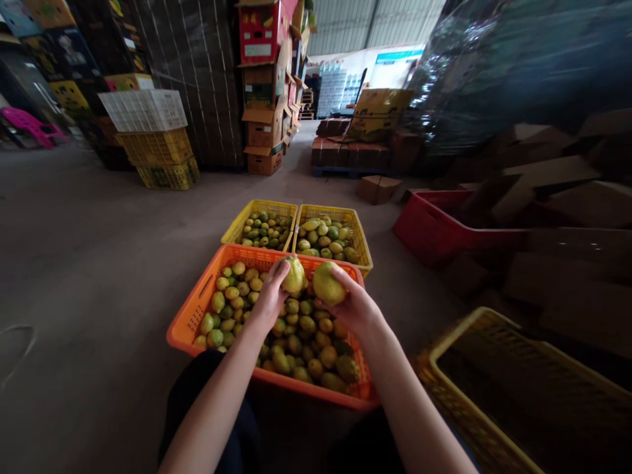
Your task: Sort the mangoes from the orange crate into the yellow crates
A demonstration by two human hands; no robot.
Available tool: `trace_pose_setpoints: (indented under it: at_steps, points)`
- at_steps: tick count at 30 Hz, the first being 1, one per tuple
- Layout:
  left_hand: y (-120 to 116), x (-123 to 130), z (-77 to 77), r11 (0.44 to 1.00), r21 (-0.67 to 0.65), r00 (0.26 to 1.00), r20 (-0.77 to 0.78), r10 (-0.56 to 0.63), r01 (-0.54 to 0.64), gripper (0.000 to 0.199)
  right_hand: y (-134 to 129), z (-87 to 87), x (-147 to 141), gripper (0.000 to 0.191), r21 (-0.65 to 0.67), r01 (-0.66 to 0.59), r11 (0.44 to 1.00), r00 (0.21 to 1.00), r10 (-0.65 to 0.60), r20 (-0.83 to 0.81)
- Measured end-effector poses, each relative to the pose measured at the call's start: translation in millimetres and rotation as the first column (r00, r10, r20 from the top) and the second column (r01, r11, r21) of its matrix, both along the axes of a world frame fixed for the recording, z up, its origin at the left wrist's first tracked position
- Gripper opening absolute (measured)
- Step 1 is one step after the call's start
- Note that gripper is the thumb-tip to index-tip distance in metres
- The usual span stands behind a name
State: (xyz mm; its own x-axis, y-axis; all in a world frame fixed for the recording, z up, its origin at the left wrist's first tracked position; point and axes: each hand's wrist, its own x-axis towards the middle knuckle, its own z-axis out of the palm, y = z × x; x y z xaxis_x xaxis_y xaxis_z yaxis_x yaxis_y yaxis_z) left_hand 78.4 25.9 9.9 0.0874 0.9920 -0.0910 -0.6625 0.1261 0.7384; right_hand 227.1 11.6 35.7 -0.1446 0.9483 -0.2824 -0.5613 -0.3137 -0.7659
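Note:
An orange crate (190, 319) full of yellow-green mangoes (232, 299) sits on the floor right in front of me. My left hand (269, 303) holds one yellow-green mango (295, 275) above the crate's far side. Beside it, my right hand (353, 306) grips a second, rounder yellow mango (326, 283). The two held fruits are almost touching. Behind the orange crate stand two yellow crates side by side: the left yellow crate (236, 226) holds smaller green fruit, the right yellow crate (359, 234) holds larger ones.
An empty yellow crate (461, 336) lies at my right, a red crate (429, 230) beyond it. Flattened cardboard piles up on the right. Stacked crates (155, 141) and carton towers (264, 85) stand at the back. Bare concrete floor spreads to the left.

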Motion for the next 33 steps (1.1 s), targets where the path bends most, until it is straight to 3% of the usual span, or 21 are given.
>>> trace_pose_setpoints:
  at_steps: [2,6,9,12,16,23,29,33]
  points:
    - [-4,-3,4.5,0.98,0.188,0.986,-0.143,0.091,-0.063,0.041,-2,-1.9,-2,0.039,0.145,0.055,0.988,0.993,-0.069,0.094]
    - [-9,-7,9.0,0.871,0.486,0.88,-0.378,0.289,-0.078,0.041,-7,-1.9,-4,0.049,0.343,0.061,0.938,0.936,-0.172,0.306]
    - [-10,-7,8.2,0.813,0.574,0.822,-0.417,0.387,-0.091,0.039,-8,0.8,-5,0.05,0.424,0.048,0.905,0.903,-0.22,0.368]
    - [-10,-6,7.4,0.797,0.594,0.811,-0.409,0.419,-0.113,0.038,-7,1.9,-6,0.049,0.459,0.05,0.887,0.891,-0.248,0.381]
    - [-10,-5,8.4,0.826,0.544,0.847,-0.363,0.388,-0.146,0.039,-5,0.5,-7,0.05,0.454,0.065,0.889,0.891,-0.256,0.375]
    - [-8,-7,11.8,0.91,0.341,0.948,-0.122,0.293,-0.238,0.04,-7,4.2,-14,0.05,0.327,0.17,0.93,0.939,-0.254,0.233]
    - [-5,-14,17.2,0.994,0.098,0.991,0.126,0.038,-0.05,0.046,-1,10.1,-18,0.028,0.144,0.172,0.974,0.985,-0.167,-0.047]
    - [-4,-15,18.7,0.999,-0.038,0.99,0.141,0.019,-0.014,0.037,6,7.9,-17,0.026,-0.027,0.053,0.998,0.993,-0.056,-0.102]
